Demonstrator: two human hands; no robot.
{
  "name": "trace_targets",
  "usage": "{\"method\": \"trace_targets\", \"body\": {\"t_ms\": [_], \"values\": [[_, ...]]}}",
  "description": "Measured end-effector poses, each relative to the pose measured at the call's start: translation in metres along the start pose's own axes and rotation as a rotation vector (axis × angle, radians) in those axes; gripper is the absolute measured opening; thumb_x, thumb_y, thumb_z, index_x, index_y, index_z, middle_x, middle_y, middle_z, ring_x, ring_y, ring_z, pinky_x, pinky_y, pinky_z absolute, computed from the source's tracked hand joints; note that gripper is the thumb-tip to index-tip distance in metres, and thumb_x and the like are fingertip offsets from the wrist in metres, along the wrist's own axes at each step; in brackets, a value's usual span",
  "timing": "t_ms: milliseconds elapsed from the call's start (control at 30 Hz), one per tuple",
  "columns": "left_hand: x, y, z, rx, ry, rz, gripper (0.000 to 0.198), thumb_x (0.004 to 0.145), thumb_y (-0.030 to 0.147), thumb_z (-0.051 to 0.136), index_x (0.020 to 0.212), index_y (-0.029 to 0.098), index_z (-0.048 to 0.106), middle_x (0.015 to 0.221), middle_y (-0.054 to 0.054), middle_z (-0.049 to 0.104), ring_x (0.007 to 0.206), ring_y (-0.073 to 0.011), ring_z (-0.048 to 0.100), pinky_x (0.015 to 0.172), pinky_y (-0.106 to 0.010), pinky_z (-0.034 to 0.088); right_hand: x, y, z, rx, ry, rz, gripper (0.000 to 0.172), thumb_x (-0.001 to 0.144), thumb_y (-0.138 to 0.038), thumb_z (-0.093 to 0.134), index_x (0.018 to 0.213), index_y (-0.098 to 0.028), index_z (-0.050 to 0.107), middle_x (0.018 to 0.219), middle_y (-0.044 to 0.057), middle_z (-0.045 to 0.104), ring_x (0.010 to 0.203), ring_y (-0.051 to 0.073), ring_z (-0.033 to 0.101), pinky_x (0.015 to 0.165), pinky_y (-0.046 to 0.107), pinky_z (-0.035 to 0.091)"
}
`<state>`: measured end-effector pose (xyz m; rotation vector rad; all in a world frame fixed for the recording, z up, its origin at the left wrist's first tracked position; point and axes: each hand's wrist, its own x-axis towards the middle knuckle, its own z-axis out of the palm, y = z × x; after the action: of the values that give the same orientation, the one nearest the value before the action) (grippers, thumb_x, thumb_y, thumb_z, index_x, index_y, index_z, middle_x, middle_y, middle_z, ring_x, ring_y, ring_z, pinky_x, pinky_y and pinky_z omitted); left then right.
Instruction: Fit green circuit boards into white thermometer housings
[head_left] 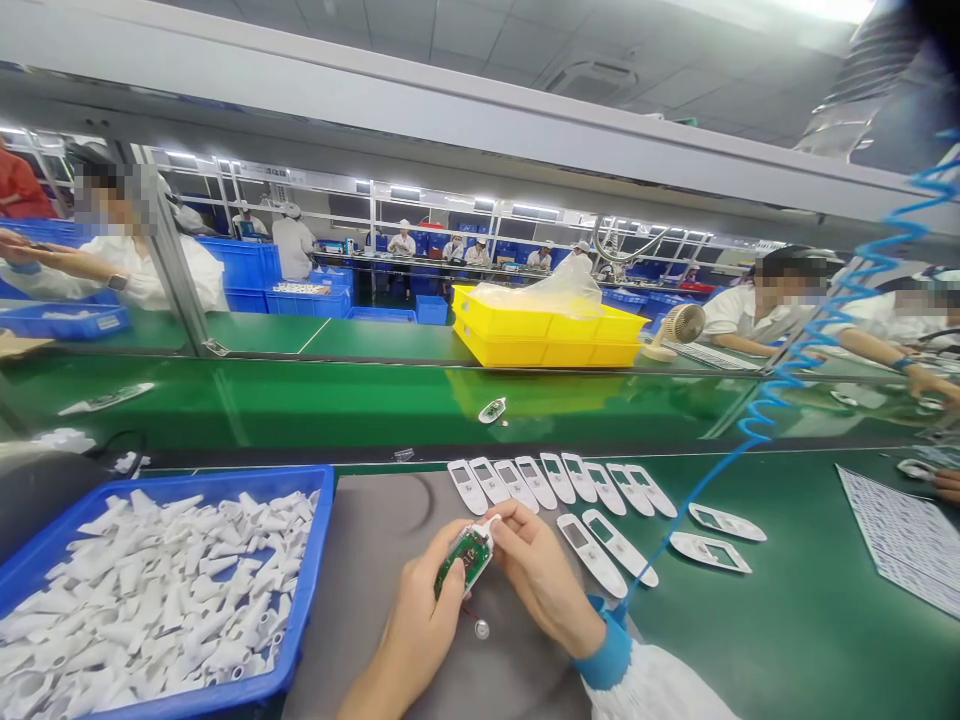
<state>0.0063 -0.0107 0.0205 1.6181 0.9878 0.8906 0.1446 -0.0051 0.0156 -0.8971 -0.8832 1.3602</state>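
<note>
My left hand (431,590) is closed around a green circuit board (471,553) with a white casing at its upper end. The fingers of my right hand (532,560) pinch the white tip (489,525) at that end. A small round metal part (481,629) hangs below the board on a thin red wire. Beyond my hands stands a row of white device housings (517,483) with small windows. Two more white housings (592,555) lie just right of my right hand.
A blue tray (311,600) full of white cone-shaped plastic parts stands at left. Yellow bins (551,345) and a small fan (679,328) sit beyond the green belt (375,400). A coiled blue cord (780,385) crosses the right side to my wrist. Co-workers sit at both sides.
</note>
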Motion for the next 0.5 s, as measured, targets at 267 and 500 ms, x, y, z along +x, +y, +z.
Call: {"method": "trace_targets", "body": {"t_ms": [267,500], "values": [[-0.002,-0.001,0.001,0.068,-0.008,0.074,0.040,0.082,0.029,0.034,0.119,0.019,0.044,0.064,-0.003,0.059,0.063,-0.0165,0.054,0.055,-0.023,0.043,-0.003,-0.006,0.003,-0.188,-0.073,0.032,0.018,0.063,-0.029,0.066,0.071,-0.018,0.054,0.067,-0.001,0.053,0.065,0.014,0.050,0.060,0.024,0.040],[-0.003,-0.008,0.000,0.052,-0.023,0.103,0.038,0.083,0.030,0.034,0.119,0.023,0.044,0.068,-0.003,0.059,0.074,-0.0174,0.054,0.061,-0.023,0.044,0.000,-0.014,-0.003,-0.335,-0.177,0.019,0.022,0.067,-0.034,0.062,0.059,-0.015,0.054,0.059,-0.001,0.051,0.060,0.013,0.047,0.060,0.026,0.037]]}}
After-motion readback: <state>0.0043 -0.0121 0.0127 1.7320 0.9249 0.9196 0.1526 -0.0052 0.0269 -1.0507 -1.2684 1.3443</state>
